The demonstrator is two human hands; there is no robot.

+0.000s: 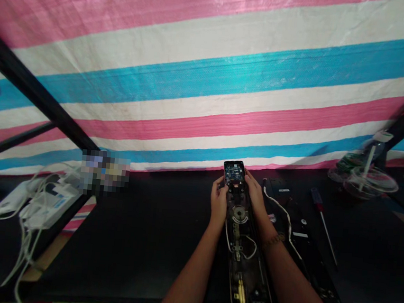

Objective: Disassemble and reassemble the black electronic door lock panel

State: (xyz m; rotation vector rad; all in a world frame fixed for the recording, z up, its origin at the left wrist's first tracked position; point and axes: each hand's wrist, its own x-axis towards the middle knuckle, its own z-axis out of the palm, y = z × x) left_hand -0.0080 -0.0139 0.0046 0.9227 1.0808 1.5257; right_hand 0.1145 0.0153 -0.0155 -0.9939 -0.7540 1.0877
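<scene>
A long black door lock housing (247,265) lies open-side up between my hands, tilted with its far end raised. At its top sits a circuit board (234,171), with a round metal part, a loop of white wire and a brass-coloured piece further down. My left hand (219,200) is closed on the left edge near the board. On the opposite edge my right hand (255,191) grips too, thumb by the board. Beside my right forearm lies a dark panel (314,267) with a white cable (287,216) running along it.
A screwdriver (324,226) lies right of the panel on the black table (136,240). Behind it stand a clear plastic cup (370,184) and a bottle (376,144). Power strips with tangled white cables (45,205) are at left. A striped sheet (202,75) hangs behind.
</scene>
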